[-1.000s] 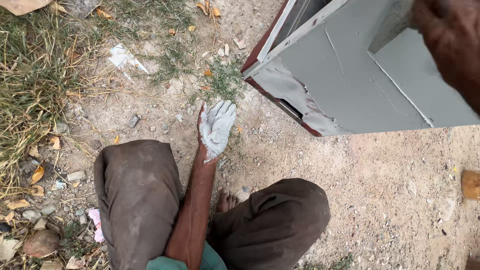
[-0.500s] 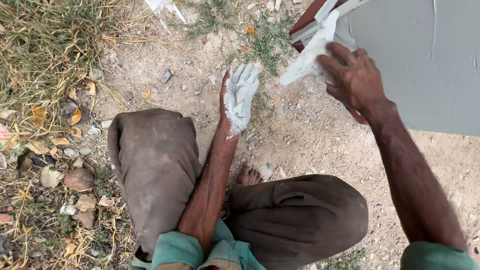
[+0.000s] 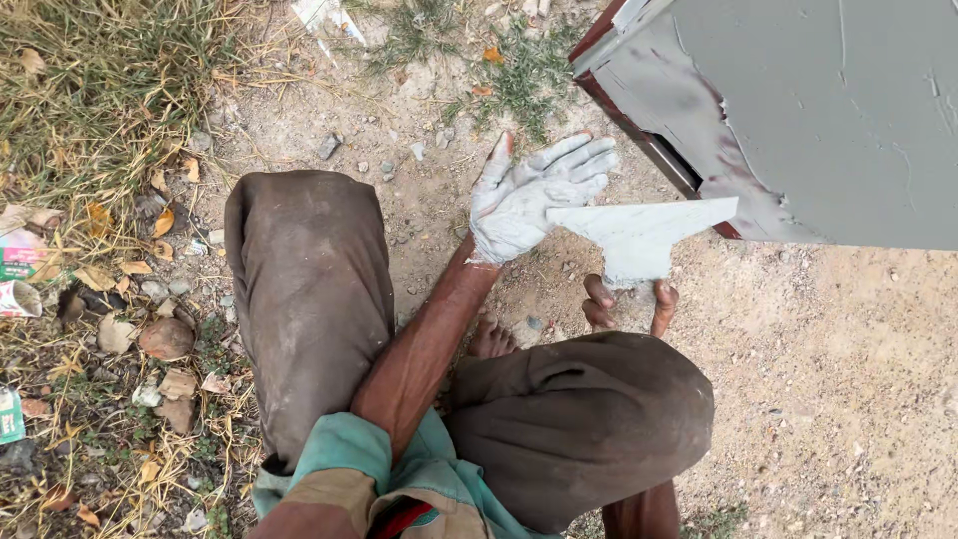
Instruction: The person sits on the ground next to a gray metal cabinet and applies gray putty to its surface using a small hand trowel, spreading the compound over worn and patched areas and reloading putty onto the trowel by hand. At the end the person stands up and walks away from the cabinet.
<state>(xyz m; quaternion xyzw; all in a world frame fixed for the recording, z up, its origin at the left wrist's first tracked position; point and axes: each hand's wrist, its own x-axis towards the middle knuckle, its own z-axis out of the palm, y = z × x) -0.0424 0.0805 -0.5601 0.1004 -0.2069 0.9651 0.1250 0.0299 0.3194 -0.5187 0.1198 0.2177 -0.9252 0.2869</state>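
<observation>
Putty blade (image 3: 639, 238) between left hand (image 3: 534, 200), right hand (image 3: 629, 299), beside grey panel (image 3: 818, 110).

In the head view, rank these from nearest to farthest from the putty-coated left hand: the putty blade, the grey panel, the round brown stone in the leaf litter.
1. Putty blade: touching the left hand, just to its right.
2. Grey panel: farther right, beyond the blade.
3. Round brown stone: far left, among dry leaves.

Right hand (image 3: 631, 299) holds a putty-coated scraper (image 3: 639, 236) against the open, putty-smeared left hand (image 3: 534, 200), beside a grey panel (image 3: 828, 110)
</observation>
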